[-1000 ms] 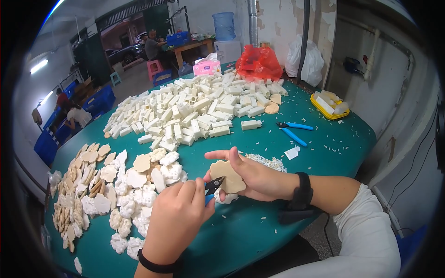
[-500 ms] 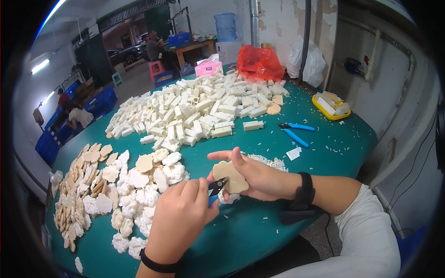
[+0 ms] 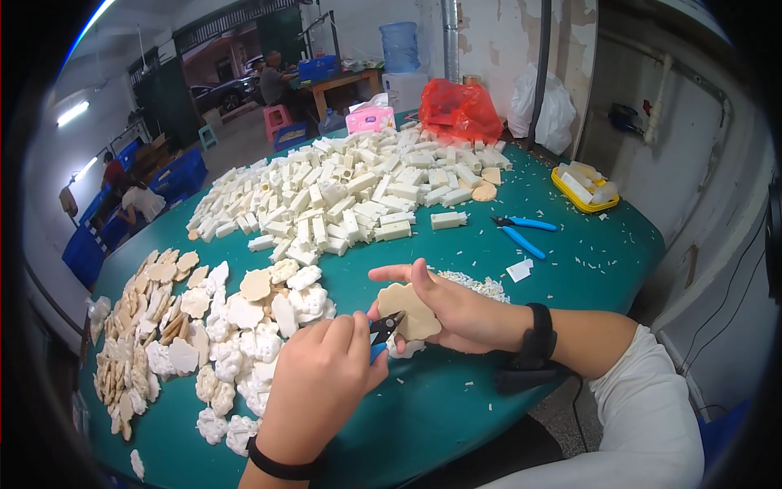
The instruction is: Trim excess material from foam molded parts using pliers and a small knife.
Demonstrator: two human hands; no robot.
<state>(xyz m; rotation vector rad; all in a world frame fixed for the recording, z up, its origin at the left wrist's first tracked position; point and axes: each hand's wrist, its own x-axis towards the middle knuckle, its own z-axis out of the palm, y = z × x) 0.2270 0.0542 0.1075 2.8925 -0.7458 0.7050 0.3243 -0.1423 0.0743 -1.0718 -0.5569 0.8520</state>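
Note:
My left hand [image 3: 322,371] is closed around blue-handled side cutters [image 3: 383,328]. Their dark jaws reach the face of a beige, flat, scalloped plastic piece [image 3: 414,311]. That piece is gripped in my right hand [image 3: 464,314], its thumb up along the edge and its index finger stretched out to the left. Whether the jaws have anything between them is too small to tell. Under the right hand a white scalloped piece [image 3: 409,349] partly shows on the green table [image 3: 440,407]. Left of my hands lies a spread of similar pieces, white [image 3: 244,314] and beige [image 3: 159,273].
A large heap of cream rectangular tubes [image 3: 334,191] covers the table's far side. Another pair of blue-handled cutters [image 3: 525,231] lies to the right, near small white clippings [image 3: 472,284] and a yellow tray [image 3: 582,200]. Behind stand a red plastic bag [image 3: 460,110] and a pink tissue pack [image 3: 371,120].
The view has shifted very slightly. Both hands keep the same hold, with the cutters still at the beige piece.

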